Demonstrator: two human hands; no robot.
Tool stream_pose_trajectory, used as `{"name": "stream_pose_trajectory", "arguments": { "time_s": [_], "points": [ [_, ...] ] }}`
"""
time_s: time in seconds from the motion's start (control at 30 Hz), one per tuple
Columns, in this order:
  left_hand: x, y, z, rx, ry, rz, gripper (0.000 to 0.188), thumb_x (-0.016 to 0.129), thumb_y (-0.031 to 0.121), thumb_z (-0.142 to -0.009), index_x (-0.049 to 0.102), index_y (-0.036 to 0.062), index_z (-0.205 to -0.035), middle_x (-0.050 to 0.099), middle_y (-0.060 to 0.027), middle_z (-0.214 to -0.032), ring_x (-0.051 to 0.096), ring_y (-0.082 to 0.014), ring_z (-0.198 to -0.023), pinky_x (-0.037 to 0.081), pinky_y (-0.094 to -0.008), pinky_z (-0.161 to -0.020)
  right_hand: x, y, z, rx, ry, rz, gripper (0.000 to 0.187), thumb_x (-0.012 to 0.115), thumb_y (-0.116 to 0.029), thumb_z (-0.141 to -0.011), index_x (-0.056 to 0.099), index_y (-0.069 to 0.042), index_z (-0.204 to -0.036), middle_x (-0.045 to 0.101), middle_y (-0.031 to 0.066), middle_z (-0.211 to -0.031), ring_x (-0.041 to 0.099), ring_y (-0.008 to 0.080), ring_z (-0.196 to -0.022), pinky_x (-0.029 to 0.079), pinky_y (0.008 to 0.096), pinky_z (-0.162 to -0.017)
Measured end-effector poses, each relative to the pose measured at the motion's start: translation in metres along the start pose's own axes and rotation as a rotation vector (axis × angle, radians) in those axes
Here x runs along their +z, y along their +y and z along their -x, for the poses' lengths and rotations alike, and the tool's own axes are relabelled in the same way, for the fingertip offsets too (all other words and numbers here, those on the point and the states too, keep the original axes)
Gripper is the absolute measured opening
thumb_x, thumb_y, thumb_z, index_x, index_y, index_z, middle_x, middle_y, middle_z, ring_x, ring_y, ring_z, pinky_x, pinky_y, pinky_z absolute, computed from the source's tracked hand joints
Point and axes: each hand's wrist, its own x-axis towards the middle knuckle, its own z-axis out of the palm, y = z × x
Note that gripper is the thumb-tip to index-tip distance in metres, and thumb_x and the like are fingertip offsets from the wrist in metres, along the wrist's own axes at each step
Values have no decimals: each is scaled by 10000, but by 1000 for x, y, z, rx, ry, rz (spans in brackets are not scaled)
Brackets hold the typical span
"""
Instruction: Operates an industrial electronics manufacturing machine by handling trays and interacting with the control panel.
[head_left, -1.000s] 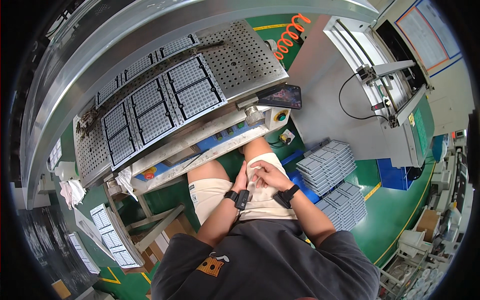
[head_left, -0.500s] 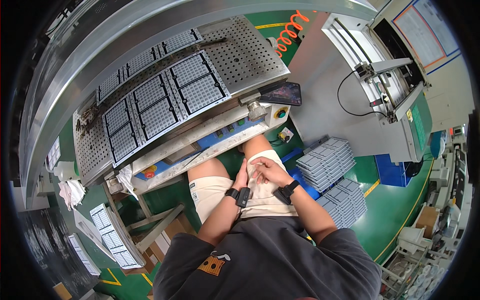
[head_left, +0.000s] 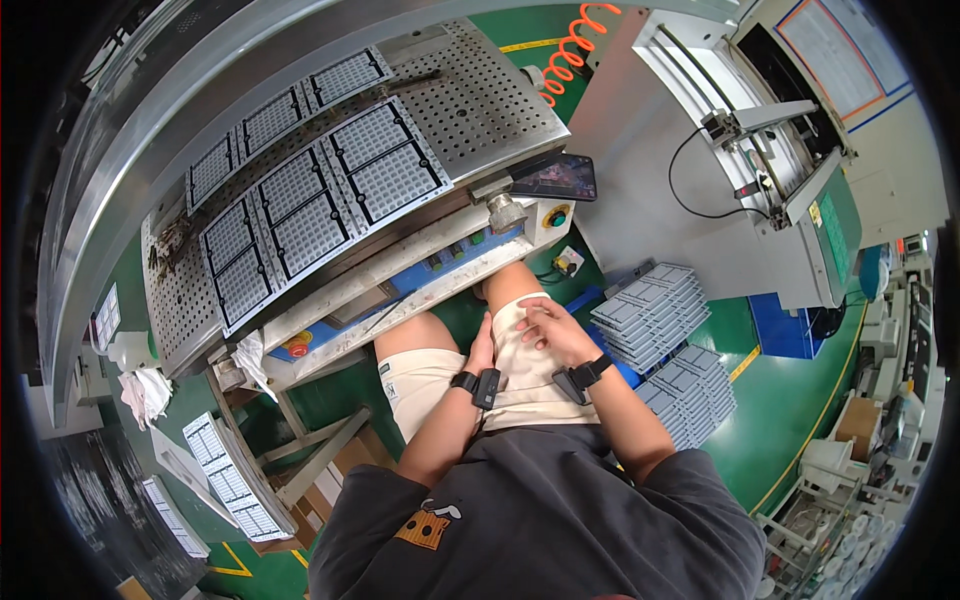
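Note:
My left hand (head_left: 482, 347) is turned edge-on between my thighs, its fingers straight and nothing visible in it. Over the right leg of my cream shorts (head_left: 520, 385) hovers or rests my right hand (head_left: 558, 334), fingers spread and holding nothing; whether it touches the cloth I cannot tell. Each wrist wears a black strapped device. Ahead of my knees stands a machine with a perforated metal bed (head_left: 480, 90). Two printed panels lie on it: a near one (head_left: 330, 200) and a far one (head_left: 270, 122), both white-grey with black lines, the far one partly under the metal frame.
Stacks of grey panels (head_left: 652, 312) stand at my right on blue supports. A phone-like screen (head_left: 556, 178) sits by the bed's right corner. At lower left is a stack of printed sheets (head_left: 232, 480). A grey machine (head_left: 650, 170) with a rail stands right, beside an orange coiled hose (head_left: 570, 55).
My right hand has shifted slightly up and to the right, farther from the left, with its fingers spreading. My left hand has barely moved. The view has shifted slightly.

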Motion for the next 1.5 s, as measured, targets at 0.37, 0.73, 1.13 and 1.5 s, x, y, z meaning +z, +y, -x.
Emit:
{"name": "stream_pose_trajectory", "arguments": {
  "time_s": [0.37, 0.73, 1.13, 1.5],
  "points": [
    [-48, -5, -38, 120, 256, -110, 432, 437, 337, -1034, 623, 20, -1262, 675, -119, -1249, 641, -277, -1117, 518, -390, -963, -100, 10, 98, -246, 410, -289, 185, 615, -187, -1008, 617, -74, -1155, 676, 43, -936, 649, 114, -760, 518, 247, -611],
    [-28, -3, -22, 242, 448, -174, 359, 488, 246, -992, 674, -29, -1129, 701, -144, -1185, 648, -282, -1052, 487, -371, -955, -231, 152, 227, -96, 1213, 806, 396, 831, -276, -798, 527, -22, -824, 615, 140, -732, 622, 311, -674, 496, 403, -643],
    [-31, 0, -8, 333, 407, -204, 483, 515, 302, -1007, 523, 9, -1391, 538, -140, -1456, 512, -252, -1332, 366, -350, -1136, -247, 159, 215, -66, 1086, 656, 438, 848, -305, -815, 499, -47, -752, 582, 40, -679, 521, 137, -611, 445, 302, -574],
    [75, 19, 59, 728, 105, -692, 180, 516, 116, -1024, 659, 29, -1089, 674, -36, -1051, 577, -110, -960, 455, -249, -882, -235, 131, 194, 32, 1083, 532, 264, 697, -214, -903, 728, 35, -818, 630, 32, -633, 531, 103, -602, 412, 299, -562]
  ]
}}
